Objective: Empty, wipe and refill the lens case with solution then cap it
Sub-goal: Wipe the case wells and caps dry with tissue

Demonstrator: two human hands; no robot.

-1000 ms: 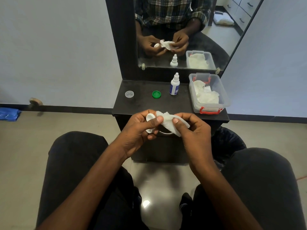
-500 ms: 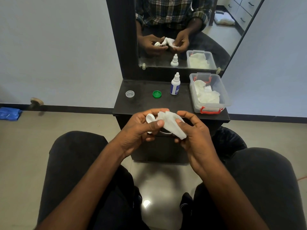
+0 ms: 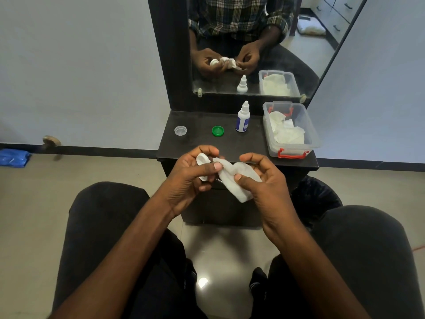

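Both forearms reach fwd from the lap, bare, converging at centre. L hand (image 3: 188,178) has fingers curled, thumb laid across the front, index arched over the top, pinching the lens case (image 3: 202,160). R hand (image 3: 259,178) sits just beside it, palm turned inward, thumb and curled fingers pinching the tissue (image 3: 236,180). Hands near, fingertips almost meeting. Knees apart below.

the scene is seen from a single head-worn wide-angle camera, aimed forward and down from above a seated person's lap. the left hand (image 3: 190,178) and right hand (image 3: 264,180) are framed close at centre, with the black vanity shelf (image 3: 200,146) just beyond. the mirror (image 3: 253,42) is faced head-on, so the hands are shown again from the front.
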